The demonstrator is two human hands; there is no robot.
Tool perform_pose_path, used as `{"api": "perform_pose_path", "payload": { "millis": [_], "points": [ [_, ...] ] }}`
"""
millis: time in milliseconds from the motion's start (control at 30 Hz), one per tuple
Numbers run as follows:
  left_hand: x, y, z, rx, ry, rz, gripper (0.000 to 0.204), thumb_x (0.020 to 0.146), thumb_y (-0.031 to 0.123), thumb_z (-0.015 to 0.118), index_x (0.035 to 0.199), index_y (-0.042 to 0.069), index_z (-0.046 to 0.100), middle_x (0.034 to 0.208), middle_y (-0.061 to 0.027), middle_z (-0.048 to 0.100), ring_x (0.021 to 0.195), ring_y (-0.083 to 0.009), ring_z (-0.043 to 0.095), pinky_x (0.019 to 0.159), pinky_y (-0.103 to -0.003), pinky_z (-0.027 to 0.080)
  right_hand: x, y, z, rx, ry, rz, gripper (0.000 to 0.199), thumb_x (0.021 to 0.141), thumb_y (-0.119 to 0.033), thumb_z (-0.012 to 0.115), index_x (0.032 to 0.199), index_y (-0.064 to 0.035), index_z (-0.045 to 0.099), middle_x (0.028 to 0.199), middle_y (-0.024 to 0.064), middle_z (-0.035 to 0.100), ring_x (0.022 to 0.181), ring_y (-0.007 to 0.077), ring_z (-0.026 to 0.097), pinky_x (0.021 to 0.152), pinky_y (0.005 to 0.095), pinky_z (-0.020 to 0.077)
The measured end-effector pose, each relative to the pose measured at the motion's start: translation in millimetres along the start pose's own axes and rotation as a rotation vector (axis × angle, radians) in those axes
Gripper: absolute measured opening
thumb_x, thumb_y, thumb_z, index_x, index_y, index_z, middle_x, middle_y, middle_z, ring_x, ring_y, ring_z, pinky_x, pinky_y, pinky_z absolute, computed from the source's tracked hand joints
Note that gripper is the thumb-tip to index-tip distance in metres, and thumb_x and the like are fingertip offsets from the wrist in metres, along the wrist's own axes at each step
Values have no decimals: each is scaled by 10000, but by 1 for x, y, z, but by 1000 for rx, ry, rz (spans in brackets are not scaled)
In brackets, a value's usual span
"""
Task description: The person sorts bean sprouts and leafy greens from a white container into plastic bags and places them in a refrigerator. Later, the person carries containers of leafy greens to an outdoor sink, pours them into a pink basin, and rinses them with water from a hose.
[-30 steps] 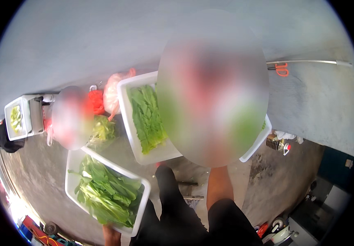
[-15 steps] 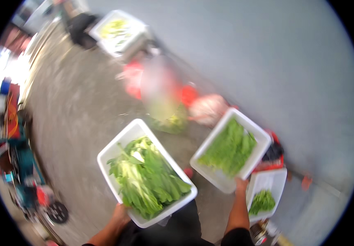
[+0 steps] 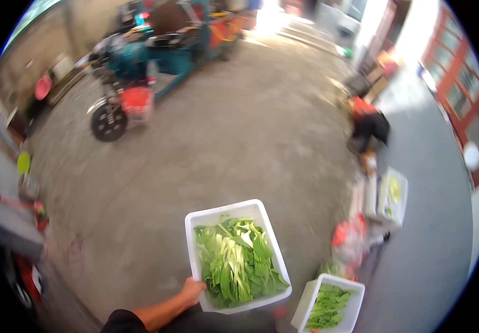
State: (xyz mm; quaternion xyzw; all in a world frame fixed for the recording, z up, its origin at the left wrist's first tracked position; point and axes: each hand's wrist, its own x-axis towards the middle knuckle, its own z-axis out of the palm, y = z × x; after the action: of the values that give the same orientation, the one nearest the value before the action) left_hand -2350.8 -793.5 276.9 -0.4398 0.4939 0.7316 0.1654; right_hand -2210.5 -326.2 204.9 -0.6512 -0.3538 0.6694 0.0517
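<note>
Tub [image 3: 223, 211], white, with leafy greens [image 3: 237, 269], low centre on my feed; my left grip [image 3: 194, 289] is clasped on its left side. Second tub [image 3: 303, 304], leaf bundle [image 3: 328, 305] inside, lower right; my right grip [image 3: 314, 331] barely shows there, hold I cannot tell. Beyond: red bag [image 3: 340, 234]; teal vehicle [image 3: 131, 59], apparently, blurred.

The camera I watch rides on the person's head, the left of a side-by-side pair, looking down and out ahead across the concrete floor [image 3: 206, 144]. Nearest to it, low in view, come the left hand [image 3: 194, 289] and a white tub [image 3: 192, 244]; far off, toward the upper rim, stand a teal vehicle [image 3: 131, 61] and red-framed doors [image 3: 455, 69], bent by the wide fisheye.
</note>
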Motion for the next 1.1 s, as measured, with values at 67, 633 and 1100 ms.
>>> {"api": "perform_pose_path", "payload": {
  "millis": [67, 633, 1100],
  "points": [
    [-21, 7, 21, -100, 28, -45, 291, 624, -113, 487, 903, -54, 547, 773, -94, 558, 693, -219, 543, 578, -343, 444, -11, -42, 31, -104, -26, -20, 371, 757, -247, 552, 1045, -20, 495, 894, 116, 568, 803, 269, 535, 711, 383, 457],
    [13, -22, -50, -849, 792, 489, 420, 578, -54, 455, 996, -48, 493, 870, -139, 547, 790, -307, 572, 712, -392, 488, 7, -105, 515, -687, -623, -89, 340, 663, 8, 525, 1004, 0, 514, 959, 138, 538, 887, 294, 523, 776, 419, 439],
    [119, 70, -242, -1229, 1082, 271, 464, 589, -56, 461, 1052, -38, 476, 927, -121, 520, 831, -263, 534, 725, -386, 463, -207, 207, 855, -1106, -926, -84, 381, 679, 52, 499, 1059, 53, 478, 1006, 149, 522, 932, 300, 511, 832, 416, 427]
  ]
}}
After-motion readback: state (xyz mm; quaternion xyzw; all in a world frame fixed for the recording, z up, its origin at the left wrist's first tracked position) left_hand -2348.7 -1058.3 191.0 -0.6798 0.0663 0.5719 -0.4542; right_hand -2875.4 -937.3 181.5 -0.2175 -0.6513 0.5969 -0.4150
